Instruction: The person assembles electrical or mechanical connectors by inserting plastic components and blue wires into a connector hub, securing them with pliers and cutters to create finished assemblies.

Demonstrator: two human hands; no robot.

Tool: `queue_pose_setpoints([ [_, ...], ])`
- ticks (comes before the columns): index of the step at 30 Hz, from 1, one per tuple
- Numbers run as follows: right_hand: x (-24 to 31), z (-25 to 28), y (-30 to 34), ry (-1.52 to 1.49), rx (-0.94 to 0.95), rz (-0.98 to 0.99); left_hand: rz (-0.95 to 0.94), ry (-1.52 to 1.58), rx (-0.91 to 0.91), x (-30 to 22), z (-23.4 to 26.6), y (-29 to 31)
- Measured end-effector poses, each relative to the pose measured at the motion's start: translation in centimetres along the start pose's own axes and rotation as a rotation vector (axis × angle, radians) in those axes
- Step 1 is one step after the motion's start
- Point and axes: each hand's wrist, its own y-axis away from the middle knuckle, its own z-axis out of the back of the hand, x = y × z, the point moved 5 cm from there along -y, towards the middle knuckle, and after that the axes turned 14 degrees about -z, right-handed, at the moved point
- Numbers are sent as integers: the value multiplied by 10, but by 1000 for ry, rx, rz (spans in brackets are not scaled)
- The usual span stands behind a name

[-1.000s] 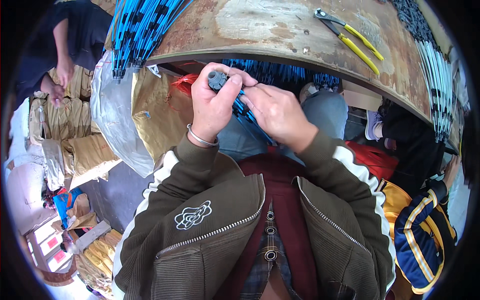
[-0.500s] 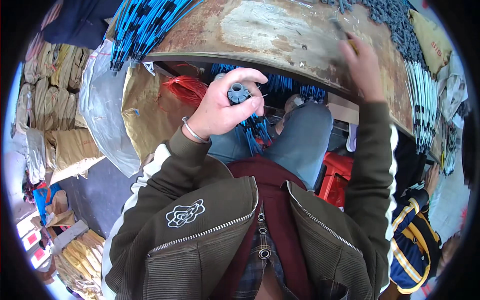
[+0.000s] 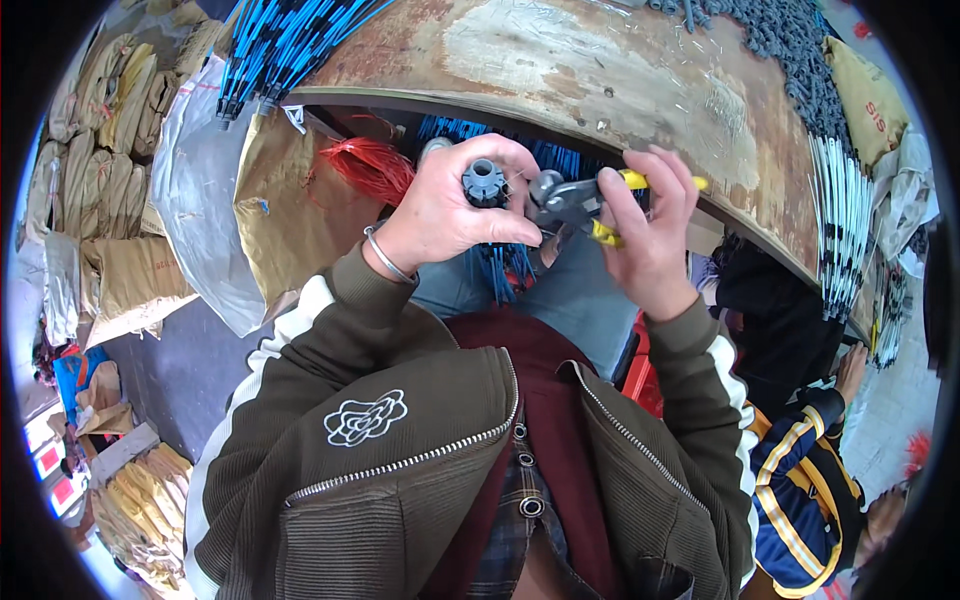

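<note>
My left hand point(image 3: 445, 205) is wrapped round a grey ribbed plastic fitting point(image 3: 484, 180) with a hollow round top, held upright above my lap. Below that hand hang blue strands with black parts point(image 3: 497, 268); whether they join the fitting is hidden. My right hand point(image 3: 645, 230) grips yellow-handled pliers point(image 3: 572, 200). Their dark metal head points left and lies close beside my left fingertips and the fitting. A thin, light wire-like bit shows between the fitting and the pliers, too small to make out well.
A worn wooden table point(image 3: 520, 50) spans the far side, strewn with small clear bits. Blue bundles point(image 3: 290, 45) lie at its left, grey plastic parts point(image 3: 780, 50) and white bundles point(image 3: 840, 220) at its right. Red strands point(image 3: 370, 168) hang beneath. A co-worker's sleeve point(image 3: 800, 480) is at right.
My right hand has come back from over the table toward my left hand, bringing the pliers beside the fitting. My left hand stays in nearly the same place, still holding the fitting.
</note>
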Motion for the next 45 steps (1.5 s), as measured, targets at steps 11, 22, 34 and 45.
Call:
queue_pose_setpoints([
  [11, 26, 10, -5, 202, 113, -2, -68, -174, -83, 3, 8, 2],
  [22, 8, -25, 69, -1022, 1924, -857, -153, -45, 292, -4, -10, 4],
  [34, 7, -9, 74, -1391, 1860, -1046, -255, -60, 375, -5, -12, -5],
  [45, -15, -4, 45, -992, 1642, -1097, -129, -128, 246, -1, -4, 0],
])
